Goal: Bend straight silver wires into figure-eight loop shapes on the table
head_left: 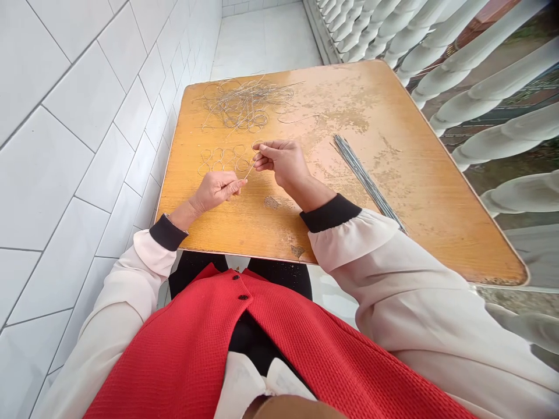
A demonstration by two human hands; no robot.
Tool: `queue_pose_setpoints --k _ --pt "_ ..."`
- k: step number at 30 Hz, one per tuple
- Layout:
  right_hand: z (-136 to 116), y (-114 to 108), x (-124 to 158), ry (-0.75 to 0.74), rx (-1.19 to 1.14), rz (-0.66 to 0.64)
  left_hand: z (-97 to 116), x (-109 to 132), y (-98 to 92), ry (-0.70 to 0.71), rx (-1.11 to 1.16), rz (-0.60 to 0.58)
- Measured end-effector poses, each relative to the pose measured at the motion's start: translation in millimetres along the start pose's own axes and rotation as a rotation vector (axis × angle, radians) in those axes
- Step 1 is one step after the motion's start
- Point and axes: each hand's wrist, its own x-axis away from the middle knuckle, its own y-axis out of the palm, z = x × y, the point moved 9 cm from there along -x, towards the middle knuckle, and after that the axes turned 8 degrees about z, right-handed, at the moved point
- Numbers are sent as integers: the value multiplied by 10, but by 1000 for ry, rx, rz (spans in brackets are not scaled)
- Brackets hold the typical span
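- Setting: a square-cornered wooden worktop (419, 192), its orange veneer worn and flaking, is the landmark for everything below.
- Left of the worktop: white tiled wall (87, 145). Right of it: pale turned balustrade (480, 87). Beyond its far edge: tiled floor (262, 41).
- Near edge of the worktop: the person sits here, in a red knit waistcoat (174, 349) over a cream blouse with black cuffs; both forearms reach onto the surface.
- Far left corner of the worktop: loose tangle of thin wire loops (247, 105), with a single bent wire (297, 119) lying just to its right.
- Right half of the worktop: bundle of straight grey metal rods (367, 180), lying diagonally, its near end running under the right sleeve (349, 233).
- Left part of the worktop, just below the tangle: small row of linked wire rings (222, 160), lying flat, just beside the fingers of the right hand.
- Above the middle of the worktop: left hand (216, 191) and right hand (282, 163) held close together, raised over the surface.
- Between the hands: short thin wire strand (250, 170), running at a slant.
- Left hand's fingers (233, 187): closed, pinching the lower end of the wire strand.
- Right hand's fingers (264, 152): closed, thumb and forefinger gripping its upper end.
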Motion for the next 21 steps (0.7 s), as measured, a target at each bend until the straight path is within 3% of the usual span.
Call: queue_pose_setpoints --k 3,7,9,11,15,18,21 --pt "-1 -29 -20 -3 -36 7 18 12 14 61 -78 1" --pt "-78 -200 -110 -83 -57 112 85 60 89 149 -127 -51" --pt "-139 -262 -140 -125 -29 130 59 55 40 100 -72 -22" --pt "-176 -247 -126 -132 15 102 -45 17 -116 -19 29 104" --pt "-149 62 75 -101 132 -97 -420 -16 -472 -331 180 450" --pt "-25 384 309 -72 252 -297 -541 -58 -453 -416 250 449" --pt "55 574 474 -127 388 -401 -505 -88 -375 -388 329 397"
